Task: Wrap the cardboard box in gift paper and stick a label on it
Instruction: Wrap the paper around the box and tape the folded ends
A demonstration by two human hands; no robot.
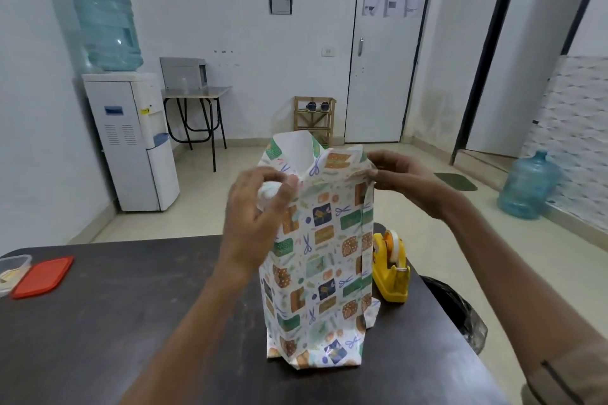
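Left hand [253,217], right hand [408,181]: fingers pinch gift paper [320,273] top; tape dispenser [391,273] just beside.

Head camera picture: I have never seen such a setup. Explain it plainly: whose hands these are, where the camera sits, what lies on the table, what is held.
There is no machine here: a person works with bare hands. The single picture comes from a camera worn on their head, looking forward and down. The left hand and the right hand each pinch the gift paper near its top. The paper stands upright on the dark table with its top end open. The box itself is hidden inside the paper. Right of it stands a yellow tape dispenser. At the table's left edge lie a red lid and a clear container.
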